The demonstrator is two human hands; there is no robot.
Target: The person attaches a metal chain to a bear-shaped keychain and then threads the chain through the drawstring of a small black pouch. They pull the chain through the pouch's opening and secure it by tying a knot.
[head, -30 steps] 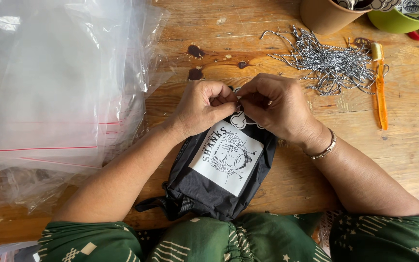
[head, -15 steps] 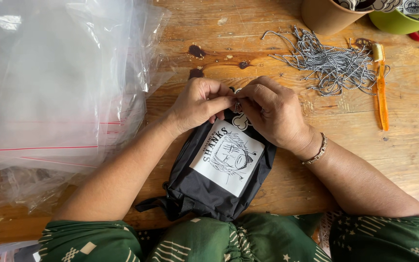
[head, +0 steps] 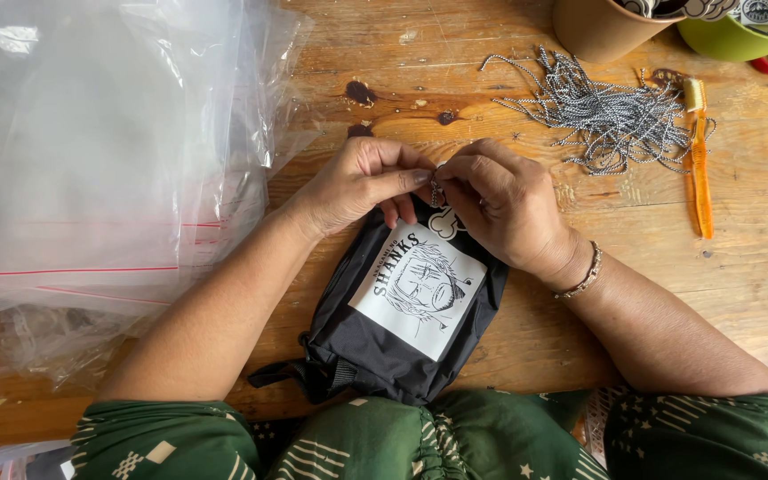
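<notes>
Where both hands meet above the black pouch (head: 402, 329), left hand (head: 357, 182) and right hand (head: 504, 209) pinch a small cord (head: 437, 189), cord pile (head: 611, 120) beyond

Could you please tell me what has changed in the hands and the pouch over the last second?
Very little. Both hands, left hand and right hand, stay pinched together at the top of the black pouch, working a small cord by the white tag; only the fingers shifted slightly. The pouch, plastic bags and cord pile have not moved.

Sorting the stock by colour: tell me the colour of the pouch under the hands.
Black pouch with a white square patch; head view.
</notes>
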